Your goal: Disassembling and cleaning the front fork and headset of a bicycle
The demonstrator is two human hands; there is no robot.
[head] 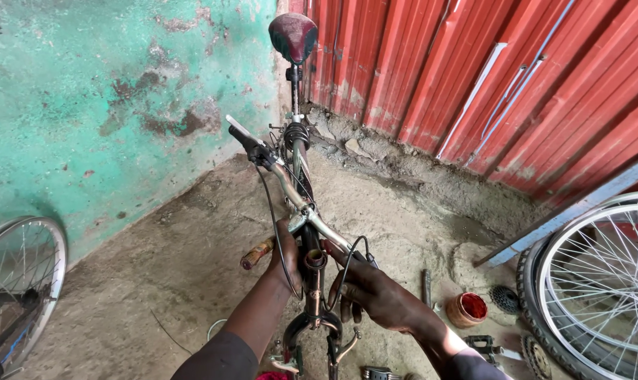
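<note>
A bicycle frame stands in front of me, seen from its front end, with a dark red saddle [293, 35] at the far end. Its metal handlebar [291, 190] runs diagonally, a black grip and brake lever at the upper left. My left hand [288, 257] is shut around the head tube [312, 281], just under the handlebar clamp. In the same hand sits a wooden-handled tool [257, 255], which sticks out to the left. My right hand [375, 295] rests against the right side of the head tube, fingers bent around a black brake cable [347, 264].
A spoked wheel [20, 274] leans on the green wall at left. A tyred wheel [600, 281] stands at right before a red corrugated wall. On the dirt floor lie a small red-filled tub [468, 309], a sprocket [504, 298], a pedal [482, 345] and a metal bar.
</note>
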